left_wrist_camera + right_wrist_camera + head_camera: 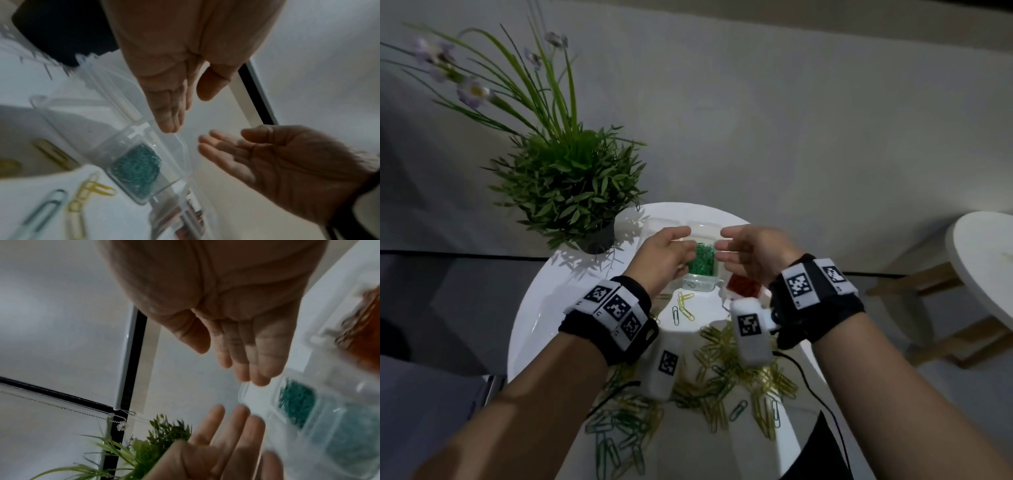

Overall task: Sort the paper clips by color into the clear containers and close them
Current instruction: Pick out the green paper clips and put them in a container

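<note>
Green plant: a leafy potted plant in a dark pot [571,192] stands at the far left edge of the round white table [534,308].
Left hand: the left hand [666,255] hovers just left of the clear container, fingers straight and loosely spread, palm turned to the right, holding nothing.
Green container: the clear plastic container of green paper clips [701,258] sits near the table's far edge, between the two hands; its hinged lid [705,229] stands open behind it. Whether either hand touches it, I cannot tell.
Right hand: the right hand [755,251] faces the left one across the container, fingers extended and relaxed, empty.
Red container: a clear plastic container of red paper clips [743,286] lies just right of the green one, partly under the right wrist.
Loose clips: yellow, green and silver paper clips [722,370] lie scattered over the near half of the table.
Far right: a second white table with wooden legs [983,270] stands well apart.
</note>
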A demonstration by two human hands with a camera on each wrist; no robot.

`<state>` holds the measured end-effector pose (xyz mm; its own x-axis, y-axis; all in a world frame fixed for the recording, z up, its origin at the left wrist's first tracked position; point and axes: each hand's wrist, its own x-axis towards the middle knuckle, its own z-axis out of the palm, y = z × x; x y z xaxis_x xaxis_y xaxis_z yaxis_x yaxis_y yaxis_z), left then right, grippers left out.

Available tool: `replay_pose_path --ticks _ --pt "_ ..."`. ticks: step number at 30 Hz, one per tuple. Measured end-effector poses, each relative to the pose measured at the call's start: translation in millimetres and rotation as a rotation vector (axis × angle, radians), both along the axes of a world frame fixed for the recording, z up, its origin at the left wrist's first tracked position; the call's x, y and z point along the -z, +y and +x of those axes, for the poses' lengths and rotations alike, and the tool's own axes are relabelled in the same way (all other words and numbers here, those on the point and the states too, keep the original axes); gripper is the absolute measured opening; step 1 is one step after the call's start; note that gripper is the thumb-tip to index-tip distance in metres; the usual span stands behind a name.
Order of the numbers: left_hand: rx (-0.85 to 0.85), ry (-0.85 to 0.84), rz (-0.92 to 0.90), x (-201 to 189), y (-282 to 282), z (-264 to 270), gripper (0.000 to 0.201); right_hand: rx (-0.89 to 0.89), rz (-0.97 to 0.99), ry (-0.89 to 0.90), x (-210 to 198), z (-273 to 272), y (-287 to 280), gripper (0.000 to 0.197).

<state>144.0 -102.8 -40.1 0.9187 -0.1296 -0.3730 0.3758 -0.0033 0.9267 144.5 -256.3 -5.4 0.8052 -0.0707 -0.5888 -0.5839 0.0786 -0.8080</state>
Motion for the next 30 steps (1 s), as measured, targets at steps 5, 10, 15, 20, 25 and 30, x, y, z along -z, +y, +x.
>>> replay_pose_path --ticks 5,10,15,20,25,30 --pt "0.289 -0.217 0.484 22 12 -46 0.012 -0.133 -0.366 -0.132 17 -68 -36 0.011" --pt "0.695 -0.225 0.906 35 6 -84 0.013 -0.401 -0.720 -0.127 59 -111 -47 0.023" --pt "0.786 -0.249 1.109 39 16 -96 0.017 -0.593 -0.849 -0.175 68 -124 -31 0.022" --pt "0.742 -0.361 1.097 37 21 -102 0.008 -0.630 -0.919 -0.236 71 -121 -19 0.018" --pt "0.725 -0.450 1.103 45 5 -116 0.011 -0.745 -0.951 -0.206 77 -126 -2 0.016" --pt "0.672 -0.491 1.170 47 4 -109 0.007 -0.760 -0.981 -0.261 78 -120 2 0.017"
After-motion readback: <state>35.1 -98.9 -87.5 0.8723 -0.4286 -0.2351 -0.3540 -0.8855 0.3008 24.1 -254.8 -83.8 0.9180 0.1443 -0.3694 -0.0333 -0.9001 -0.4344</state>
